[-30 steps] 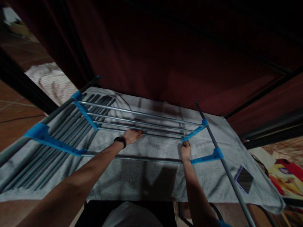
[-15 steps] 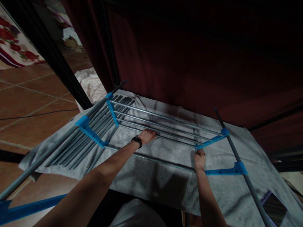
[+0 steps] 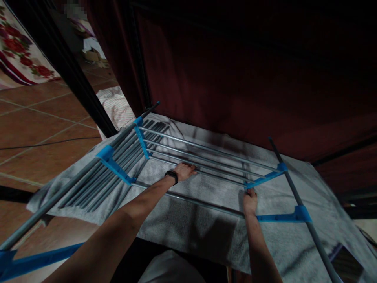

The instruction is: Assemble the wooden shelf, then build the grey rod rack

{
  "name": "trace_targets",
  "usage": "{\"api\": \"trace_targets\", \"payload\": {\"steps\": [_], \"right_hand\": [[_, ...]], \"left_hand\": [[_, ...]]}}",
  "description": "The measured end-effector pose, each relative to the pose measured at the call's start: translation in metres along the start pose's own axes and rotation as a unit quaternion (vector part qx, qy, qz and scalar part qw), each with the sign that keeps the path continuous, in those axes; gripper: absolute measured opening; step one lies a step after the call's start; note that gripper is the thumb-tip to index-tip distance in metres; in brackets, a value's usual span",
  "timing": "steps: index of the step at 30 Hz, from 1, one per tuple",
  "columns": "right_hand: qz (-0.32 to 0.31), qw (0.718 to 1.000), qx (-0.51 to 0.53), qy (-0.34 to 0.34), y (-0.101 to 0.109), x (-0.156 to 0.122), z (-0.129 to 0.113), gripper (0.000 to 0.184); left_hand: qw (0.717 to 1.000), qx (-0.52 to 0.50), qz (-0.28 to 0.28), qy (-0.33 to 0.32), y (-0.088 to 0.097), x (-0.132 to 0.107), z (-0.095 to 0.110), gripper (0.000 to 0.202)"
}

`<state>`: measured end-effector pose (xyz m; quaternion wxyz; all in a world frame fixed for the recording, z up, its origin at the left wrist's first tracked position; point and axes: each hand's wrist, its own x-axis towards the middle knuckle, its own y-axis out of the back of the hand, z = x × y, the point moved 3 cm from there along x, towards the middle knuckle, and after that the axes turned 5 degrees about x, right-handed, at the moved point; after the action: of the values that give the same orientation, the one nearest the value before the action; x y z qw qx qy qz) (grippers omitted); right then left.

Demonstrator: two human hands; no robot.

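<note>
A partly built rack of grey metal tubes with blue plastic brackets lies over a grey cloth [image 3: 188,224]. Thin metal rods [image 3: 212,160] run across it between the left brackets [image 3: 116,167] and a right bracket [image 3: 266,179]. My left hand [image 3: 185,171], wearing a black wristband, has its fingers curled over one of these rods near the middle. Closed at the inner end of the right bracket, my right hand [image 3: 250,200] grips where a rod meets it. Its fingertips are partly hidden. The nearer crossbar [image 3: 203,203] passes below both hands.
Several loose grey tubes [image 3: 118,173] lie side by side on the cloth at left. A dark red curtain [image 3: 235,70] hangs behind, beside a black post [image 3: 64,74]. A purple-edged dark object [image 3: 346,263] lies at lower right. Tiled floor [image 3: 38,125] shows at left.
The whole view has shifted slightly, so everything appears a little further right and down. Both hands keep their places on the rack.
</note>
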<state>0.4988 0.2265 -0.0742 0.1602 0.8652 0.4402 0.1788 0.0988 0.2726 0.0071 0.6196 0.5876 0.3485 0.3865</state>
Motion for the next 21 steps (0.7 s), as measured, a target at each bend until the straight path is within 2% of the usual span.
{"api": "trace_targets", "payload": {"steps": [7,16,21], "right_hand": [[0.013,1.000,0.014,-0.019,-0.001,-0.001,-0.007,0.033],[0.043,0.999,-0.007,-0.007,-0.006,-0.002,-0.017,0.045],[0.048,0.999,-0.015,-0.007,-0.008,-0.004,-0.021,0.049]], "left_hand": [[1.000,-0.014,-0.001,0.003,0.000,0.001,-0.001,0.040],[1.000,0.001,-0.029,0.000,-0.013,0.009,-0.008,0.051],[0.998,-0.019,-0.052,0.004,-0.011,0.011,-0.007,0.052]]}}
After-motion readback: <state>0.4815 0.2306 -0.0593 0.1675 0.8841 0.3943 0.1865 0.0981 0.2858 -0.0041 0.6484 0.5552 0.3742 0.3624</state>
